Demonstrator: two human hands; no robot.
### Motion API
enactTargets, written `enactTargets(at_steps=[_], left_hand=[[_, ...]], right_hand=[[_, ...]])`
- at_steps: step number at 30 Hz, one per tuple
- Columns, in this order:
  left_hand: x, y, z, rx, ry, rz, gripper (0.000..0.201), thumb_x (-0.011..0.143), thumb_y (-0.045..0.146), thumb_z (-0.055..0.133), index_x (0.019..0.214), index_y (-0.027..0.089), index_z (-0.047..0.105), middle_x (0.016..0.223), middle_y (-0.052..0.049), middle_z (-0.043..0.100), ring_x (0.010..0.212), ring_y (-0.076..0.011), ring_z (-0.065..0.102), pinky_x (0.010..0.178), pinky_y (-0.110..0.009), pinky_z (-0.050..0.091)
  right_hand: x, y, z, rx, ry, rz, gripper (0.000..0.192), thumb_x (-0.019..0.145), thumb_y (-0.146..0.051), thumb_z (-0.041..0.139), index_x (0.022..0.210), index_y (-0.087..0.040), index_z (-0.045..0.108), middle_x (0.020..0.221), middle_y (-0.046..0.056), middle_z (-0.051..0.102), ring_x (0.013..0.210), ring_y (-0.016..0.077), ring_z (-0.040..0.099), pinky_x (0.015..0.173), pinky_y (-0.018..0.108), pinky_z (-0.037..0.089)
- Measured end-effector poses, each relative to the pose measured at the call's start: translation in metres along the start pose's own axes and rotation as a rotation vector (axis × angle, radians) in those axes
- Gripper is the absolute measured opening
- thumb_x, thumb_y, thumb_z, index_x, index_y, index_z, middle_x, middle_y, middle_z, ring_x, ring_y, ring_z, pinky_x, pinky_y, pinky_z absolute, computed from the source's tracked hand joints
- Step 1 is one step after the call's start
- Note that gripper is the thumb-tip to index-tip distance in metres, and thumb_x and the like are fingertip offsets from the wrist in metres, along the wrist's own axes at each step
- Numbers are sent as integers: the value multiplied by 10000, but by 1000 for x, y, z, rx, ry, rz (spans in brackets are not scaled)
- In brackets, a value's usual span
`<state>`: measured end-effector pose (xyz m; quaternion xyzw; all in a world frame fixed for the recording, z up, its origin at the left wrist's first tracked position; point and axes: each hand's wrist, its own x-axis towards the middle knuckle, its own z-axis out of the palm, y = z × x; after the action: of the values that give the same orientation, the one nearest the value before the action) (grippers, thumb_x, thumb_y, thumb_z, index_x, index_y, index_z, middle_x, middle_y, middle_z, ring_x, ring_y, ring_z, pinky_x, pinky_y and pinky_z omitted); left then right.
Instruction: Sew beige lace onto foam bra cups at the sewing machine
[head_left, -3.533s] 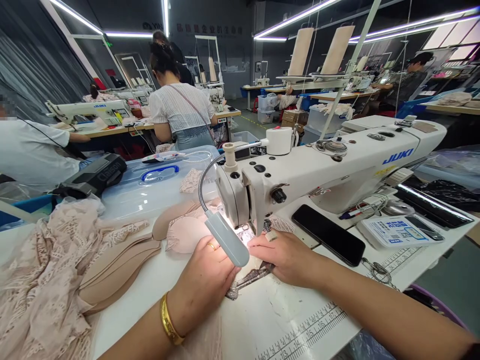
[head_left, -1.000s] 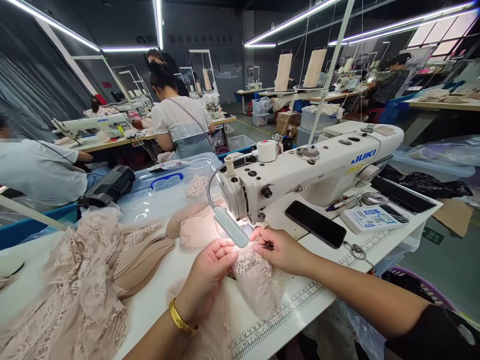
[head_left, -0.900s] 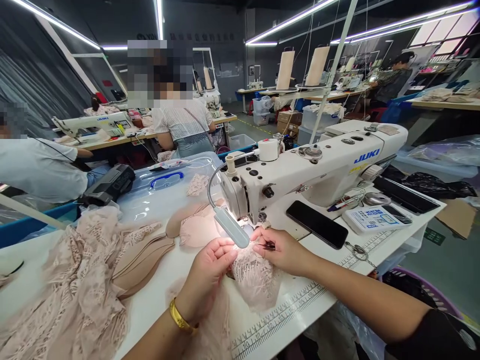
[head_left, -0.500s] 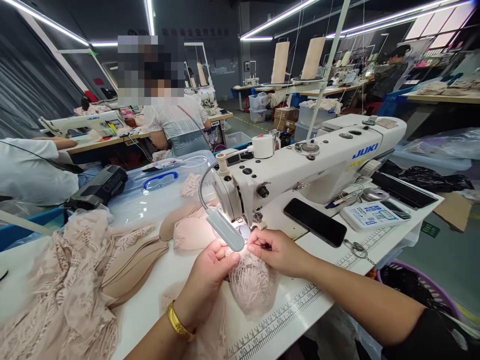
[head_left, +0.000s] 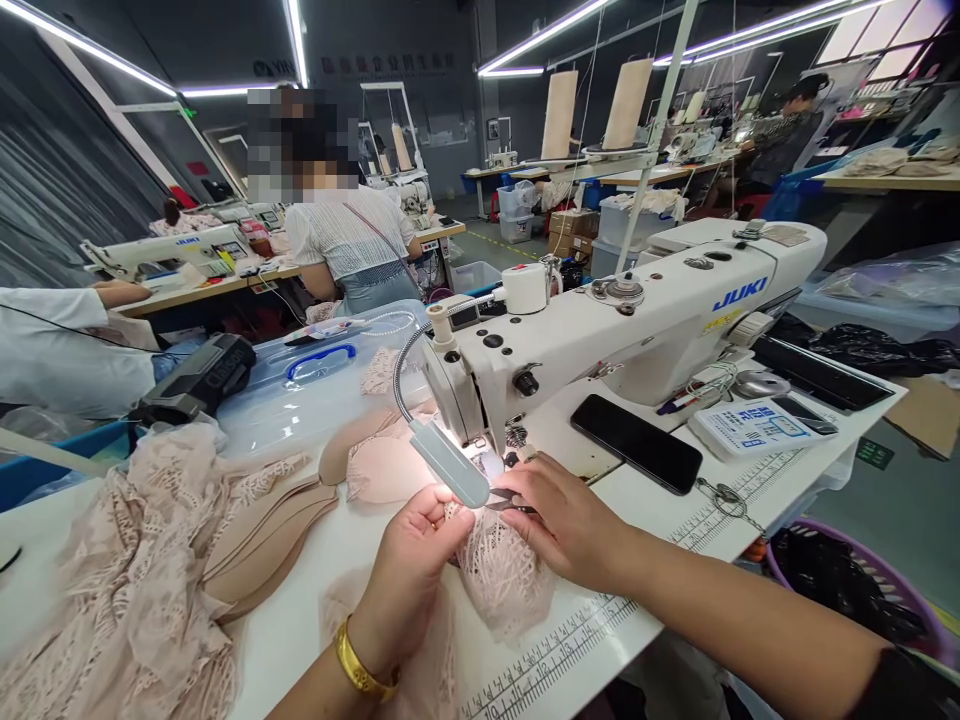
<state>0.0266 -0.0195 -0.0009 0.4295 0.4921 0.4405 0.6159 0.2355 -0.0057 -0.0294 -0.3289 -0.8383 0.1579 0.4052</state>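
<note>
At a JUKI sewing machine, a worker trims a pink lace bra cup under the glow of the gooseneck lamp. The left hand pinches the top edge of the cup between thumb and fingertips, holding it up off the white table just in front of the needle area. The right hand is closed around small thread snips, blades pointing at the edge the left hand presents. Judging by this, the stitching on this piece looks finished and the thread trimming is in hand; whether the thread is cut yet cannot be told. 1 heap of lace and a stack of tan foam cups lie to the left, so more pieces seem to wait. A black phone rests beside the machine; another person works beyond.
</note>
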Motion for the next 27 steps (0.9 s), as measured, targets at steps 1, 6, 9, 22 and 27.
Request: enactTargets(at_steps=[1,6,9,22,27], left_hand=[[0,-1,-1,14,-12,3,285,757,373,860,804,189,647,718,30,614,692,-132,528,659,-232,455],[3,-8,-4,71,23,25,306,760,393,865,781,182,644,666,33,579,661,-131,517,626,-229,436],[3,-7,-3,37,-14,28,261,784,364,854,841,190,668,762,8,654,716,-144,567,702,-253,490],[1,-5,-1,-15,-26,-19,267,769,397,865,862,187,728,766,-12,686,784,-184,630,802,-305,540],[1,-6,-3,15,-51,-4,253,781,382,860,910,192,755,824,-26,708,847,-194,636,825,-305,534]], right_hand=[[0,0,1,0,2,-1,266,1026,-195,522,1291,-201,512,1095,114,612,980,253,557,848,417,541],[1,1,3,6,-45,23,271,1014,-160,498,1271,-235,541,1034,72,589,894,209,560,765,341,525],[2,0,3,0,-67,13,276,1008,-145,483,1253,-243,566,972,44,554,831,183,527,713,298,491],[2,1,2,203,-83,93,287,1032,-181,495,1246,-275,661,976,41,526,853,177,535,741,298,474],[2,0,0,260,-87,118,261,1045,-207,499,1246,-293,642,1022,44,553,900,183,564,796,323,493]])
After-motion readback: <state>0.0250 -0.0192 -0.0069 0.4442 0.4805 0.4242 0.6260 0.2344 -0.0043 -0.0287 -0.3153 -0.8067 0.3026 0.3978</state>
